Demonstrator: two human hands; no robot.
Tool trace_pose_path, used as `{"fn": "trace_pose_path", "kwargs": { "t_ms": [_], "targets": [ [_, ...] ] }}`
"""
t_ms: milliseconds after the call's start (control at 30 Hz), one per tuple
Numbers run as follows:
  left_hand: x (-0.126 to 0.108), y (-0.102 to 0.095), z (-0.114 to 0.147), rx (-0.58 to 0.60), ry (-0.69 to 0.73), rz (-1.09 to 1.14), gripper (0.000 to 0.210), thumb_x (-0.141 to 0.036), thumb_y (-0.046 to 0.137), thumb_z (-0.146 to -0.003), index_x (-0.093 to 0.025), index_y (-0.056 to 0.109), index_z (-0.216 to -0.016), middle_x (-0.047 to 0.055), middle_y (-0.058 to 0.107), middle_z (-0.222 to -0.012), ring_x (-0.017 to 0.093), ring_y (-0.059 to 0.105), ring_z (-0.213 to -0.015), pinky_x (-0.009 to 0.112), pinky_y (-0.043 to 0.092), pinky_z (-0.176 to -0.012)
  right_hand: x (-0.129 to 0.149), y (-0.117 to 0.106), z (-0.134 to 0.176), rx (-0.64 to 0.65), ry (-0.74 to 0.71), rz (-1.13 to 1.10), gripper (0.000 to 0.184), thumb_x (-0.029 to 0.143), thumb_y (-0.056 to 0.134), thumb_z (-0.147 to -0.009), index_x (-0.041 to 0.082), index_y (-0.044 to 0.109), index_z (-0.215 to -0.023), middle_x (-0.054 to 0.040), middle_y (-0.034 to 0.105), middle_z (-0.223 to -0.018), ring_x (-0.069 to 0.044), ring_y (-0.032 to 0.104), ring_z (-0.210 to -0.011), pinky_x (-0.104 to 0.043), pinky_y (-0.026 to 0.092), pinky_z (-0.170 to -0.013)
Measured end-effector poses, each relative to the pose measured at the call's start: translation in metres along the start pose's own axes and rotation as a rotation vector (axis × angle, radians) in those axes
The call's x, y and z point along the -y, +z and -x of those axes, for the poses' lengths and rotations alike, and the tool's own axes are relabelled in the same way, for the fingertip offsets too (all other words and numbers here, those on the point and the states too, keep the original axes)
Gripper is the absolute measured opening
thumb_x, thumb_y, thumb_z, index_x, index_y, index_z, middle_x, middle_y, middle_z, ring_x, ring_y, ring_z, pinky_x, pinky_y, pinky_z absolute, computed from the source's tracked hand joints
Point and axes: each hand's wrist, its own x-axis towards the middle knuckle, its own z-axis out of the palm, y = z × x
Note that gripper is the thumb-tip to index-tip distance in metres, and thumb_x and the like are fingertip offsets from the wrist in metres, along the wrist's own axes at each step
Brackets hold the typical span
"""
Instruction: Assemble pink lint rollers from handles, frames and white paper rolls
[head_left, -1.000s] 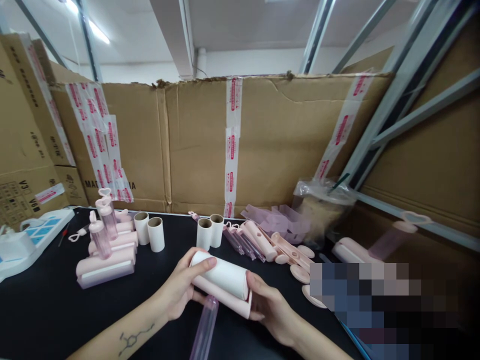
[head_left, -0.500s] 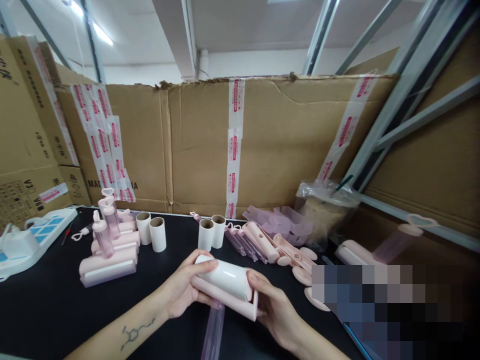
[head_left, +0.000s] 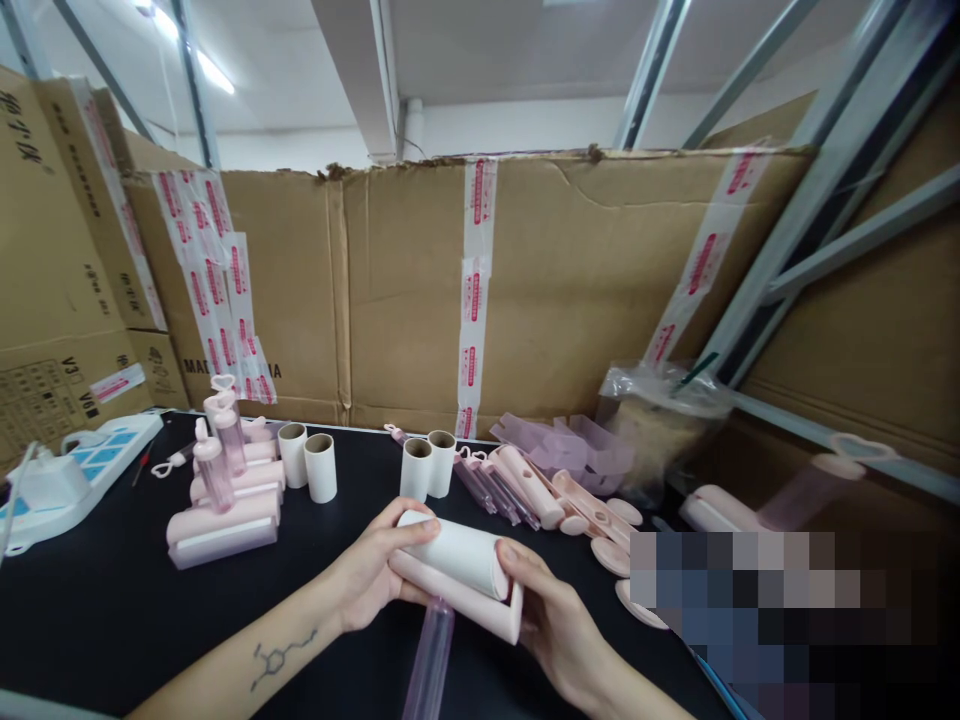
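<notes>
Between my hands is a lint roller (head_left: 454, 598) with a pale pink frame, a white paper roll (head_left: 454, 552) seated in it and a clear purple handle (head_left: 430, 660) pointing down toward me. My left hand (head_left: 381, 568) wraps the roller's left end, thumb on top of the white roll. At the right end, my right hand (head_left: 546, 612) grips the roll's edge and the frame's side arm; some of its fingers are hidden behind. Beyond my hands stand white rolls (head_left: 415, 470), upright, with more white rolls (head_left: 321, 468) farther left.
Finished-looking pink lint rollers (head_left: 223, 520) lie in a row at left, beside a white power strip (head_left: 86, 490). Purple handles (head_left: 495, 488), pink frames (head_left: 525, 485), purple covers (head_left: 562, 445) and round pink caps (head_left: 611, 555) lie to the right. A cardboard wall (head_left: 397, 290) closes off the back.
My hands keep the same hold on the lint roller. The roll has turned slightly, its shiny highlight gone. The whole view has shifted a little.
</notes>
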Motion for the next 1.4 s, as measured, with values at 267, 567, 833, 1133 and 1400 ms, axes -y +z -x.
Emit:
{"fn": "trace_pose_path", "kwargs": {
  "t_ms": [267, 567, 833, 1133, 1400],
  "targets": [
    [0.006, -0.005, -0.003, 0.001, 0.006, -0.019, 0.031, -0.036, 0.065, -0.076, -0.021, 0.047, -0.097, 0.003, 0.056, -0.087, 0.016, 0.06, -0.069, 0.031, 0.052, -0.06, -0.004, -0.006, -0.005, 0.016, -0.003, 0.042, 0.044, 0.058, 0.074, -0.054, 0.018, 0.058, -0.061, 0.0038, 0.044, -0.051, -0.007, 0.031, -0.043, -0.02, 0.018, -0.04],
    [0.003, -0.003, -0.002, -0.043, 0.097, -0.098, 0.032, -0.037, 0.066, -0.075, -0.02, 0.049, -0.096, 0.003, 0.055, -0.087, 0.017, 0.058, -0.072, 0.03, 0.052, -0.058, -0.006, -0.004, -0.009, 0.068, 0.021, -0.046, 0.047, 0.056, 0.078, -0.052, 0.017, 0.054, -0.063, 0.0062, 0.038, -0.053, -0.005, 0.026, -0.045, -0.017, 0.011, -0.039],
    [-0.008, -0.003, 0.001, -0.153, 0.213, -0.22, 0.037, -0.034, 0.076, -0.065, -0.017, 0.051, -0.087, 0.0, 0.055, -0.079, 0.013, 0.053, -0.074, 0.02, 0.041, -0.059, 0.0, -0.013, -0.011, 0.174, 0.186, -0.143, 0.039, 0.052, 0.073, -0.066, 0.018, 0.058, -0.076, 0.0052, 0.046, -0.061, -0.003, 0.027, -0.045, -0.013, 0.013, -0.036],
    [-0.003, -0.016, -0.005, 0.172, -0.103, -0.634, 0.051, -0.06, 0.065, -0.068, -0.018, 0.053, -0.095, -0.003, 0.052, -0.073, 0.01, 0.045, -0.063, 0.019, 0.03, -0.053, 0.002, -0.011, -0.011, 0.288, 0.278, 0.111, 0.043, 0.054, 0.076, -0.059, 0.018, 0.057, -0.072, 0.0086, 0.034, -0.052, -0.004, 0.022, -0.044, -0.016, 0.01, -0.037],
    [-0.001, -0.012, -0.004, 0.239, 0.109, -0.841, 0.044, -0.055, 0.066, -0.07, -0.013, 0.06, -0.083, -0.003, 0.05, -0.071, 0.01, 0.043, -0.064, 0.019, 0.031, -0.056, -0.009, -0.01, -0.01, 0.258, 0.24, 0.085, 0.043, 0.056, 0.074, -0.059, 0.019, 0.053, -0.068, 0.0084, 0.038, -0.05, -0.004, 0.026, -0.042, -0.018, 0.012, -0.039]
  ]
}}
